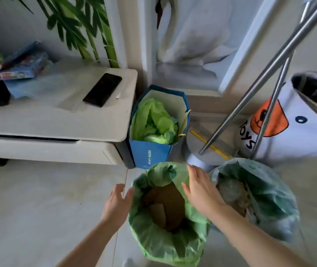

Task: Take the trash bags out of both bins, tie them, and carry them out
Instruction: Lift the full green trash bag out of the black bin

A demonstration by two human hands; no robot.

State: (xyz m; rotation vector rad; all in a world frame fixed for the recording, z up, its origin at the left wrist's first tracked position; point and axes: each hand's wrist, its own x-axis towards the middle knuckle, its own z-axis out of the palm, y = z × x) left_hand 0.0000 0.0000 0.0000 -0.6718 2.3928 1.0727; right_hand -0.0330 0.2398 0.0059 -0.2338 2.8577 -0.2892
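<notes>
On the floor beside the cabinet (57, 120), both bags sit untied in their bins; left hand (116, 204) and right hand (200, 187) spread empty, flanking the green bag (165, 239); the teal bag (269, 197) waits alongside; lifting, tying and carrying all remain.

One head-worn wide-angle camera looks steeply down and forward from above the near green-lined bin (168, 212), which sits low at centre, close enough that both forearms enter from the bottom edge. Beyond that bin stands the blue paper bag (153, 130); left of it the white cabinet (57, 120); right of it the second lined bin (254, 197). Edges bend visibly.
</notes>
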